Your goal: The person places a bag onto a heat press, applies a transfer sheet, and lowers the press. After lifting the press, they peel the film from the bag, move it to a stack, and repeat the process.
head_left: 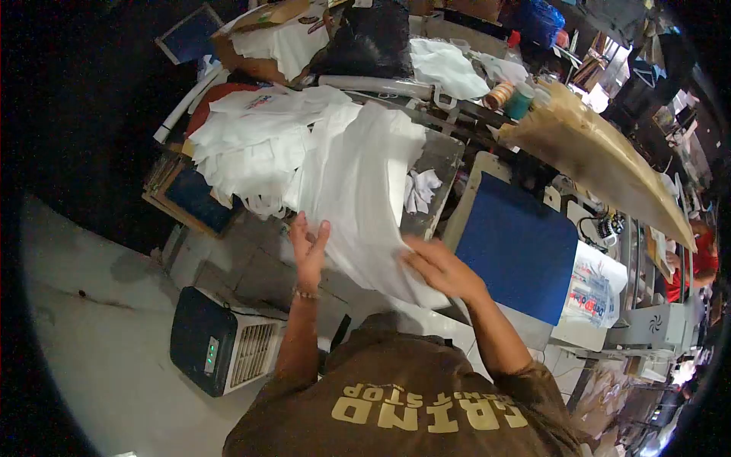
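A stack of thin white sheets, perhaps plastic or cloth bags (354, 183), hangs over the table's near edge towards my body. My left hand (308, 247) is at the left border of the sheets, palm turned towards them, with thumb and fingers apart. On the right border lies my right hand (443, 268), its fingers stretched out against the material and slightly blurred. Left of these sheets spreads a heap of white pieces (251, 148), one with a red and blue print. A crumpled white piece (421, 190) rests on the table to the right.
A blue padded board (514, 247) stands to the right, beside a printed white bag (592, 286). A large brown wrapped package (601, 152) juts in above it. On the floor at left is a black and white appliance (221, 343). A person in red (697, 263) is at far right.
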`<state>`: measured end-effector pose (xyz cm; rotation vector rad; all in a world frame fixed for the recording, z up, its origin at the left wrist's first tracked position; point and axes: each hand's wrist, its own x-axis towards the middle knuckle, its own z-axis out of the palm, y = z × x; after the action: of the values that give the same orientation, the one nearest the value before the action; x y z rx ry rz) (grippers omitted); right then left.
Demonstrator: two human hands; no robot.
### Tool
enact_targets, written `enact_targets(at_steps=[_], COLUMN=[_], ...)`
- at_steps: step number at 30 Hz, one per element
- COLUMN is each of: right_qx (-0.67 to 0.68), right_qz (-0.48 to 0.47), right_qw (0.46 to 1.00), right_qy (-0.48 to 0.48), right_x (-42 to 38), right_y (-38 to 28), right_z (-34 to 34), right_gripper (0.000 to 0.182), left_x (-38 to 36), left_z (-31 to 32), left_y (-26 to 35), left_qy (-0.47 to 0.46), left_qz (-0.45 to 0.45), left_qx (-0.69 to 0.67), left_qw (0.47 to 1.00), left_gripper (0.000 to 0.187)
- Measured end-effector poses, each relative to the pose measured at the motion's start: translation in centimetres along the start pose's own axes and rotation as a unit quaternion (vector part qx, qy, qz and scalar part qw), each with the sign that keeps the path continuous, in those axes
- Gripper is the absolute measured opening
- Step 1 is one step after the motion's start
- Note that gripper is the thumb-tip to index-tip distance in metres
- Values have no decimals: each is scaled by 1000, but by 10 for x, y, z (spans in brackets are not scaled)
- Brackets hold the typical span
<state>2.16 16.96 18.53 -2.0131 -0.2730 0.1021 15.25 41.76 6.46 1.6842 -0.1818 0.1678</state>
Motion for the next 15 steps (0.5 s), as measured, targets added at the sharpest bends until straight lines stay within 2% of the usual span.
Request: enact_targets(at_steps=[1, 2, 3, 4, 5, 6, 7, 9, 10, 11, 12, 13, 14, 15], right_qx=[-1, 1, 3, 3, 121, 237, 237, 442, 545, 542, 548, 540, 540, 563], right_qz=[45, 39, 35, 39, 117, 192, 198, 186, 99, 102, 218, 325, 325, 302], right_qw=[998, 999, 999, 999, 985, 949, 946, 854, 800, 795, 719, 616, 604, 632], right_qy=[-41, -23, -4, 3, 41, 81, 95, 203, 232, 252, 369, 473, 488, 439], right_x=[-22, -45, -67, -86, -104, -124, -150, -203, -213, -218, -220, -231, -249, -266], right_y=[-15, -7, 2, 2, 1, 1, 12, 38, 29, 25, 22, 21, 25, 35], right_z=[-6, -3, -2, -1, -2, -3, 0, 8, 13, 19, 24, 28, 31, 37], right_gripper=[40, 39, 39, 39, 37, 35, 35, 43, 54, 54, 62, 69, 69, 73], left_x=[3, 3, 4, 4, 3, -4, -10, -20, -28, -37, -47, -56, -64, -71], left_z=[-1, -2, -2, 1, 6, 14, 28, 63, 81, 102, 125, 146, 166, 186], left_y=[-10, -32, -52, -65, -78, -45, -20, 19, 30, 40, 50, 56, 56, 54], left_qy=[-28, -62, -66, -167, -263, -293, -306, -328, -335, -352, -369, -386, -408, -420], left_qz=[-110, -176, -177, -226, -269, -236, -242, -253, -281, -289, -274, -259, -244, -249], left_qx=[-138, -120, -120, -273, -415, -434, -434, -292, -321, -321, -303, -284, -264, -263], left_qw=[984, 975, 975, 920, 828, 819, 812, 862, 840, 830, 835, 839, 839, 832], left_gripper=[60, 57, 57, 54, 51, 46, 46, 40, 40, 40, 40, 40, 39, 39])
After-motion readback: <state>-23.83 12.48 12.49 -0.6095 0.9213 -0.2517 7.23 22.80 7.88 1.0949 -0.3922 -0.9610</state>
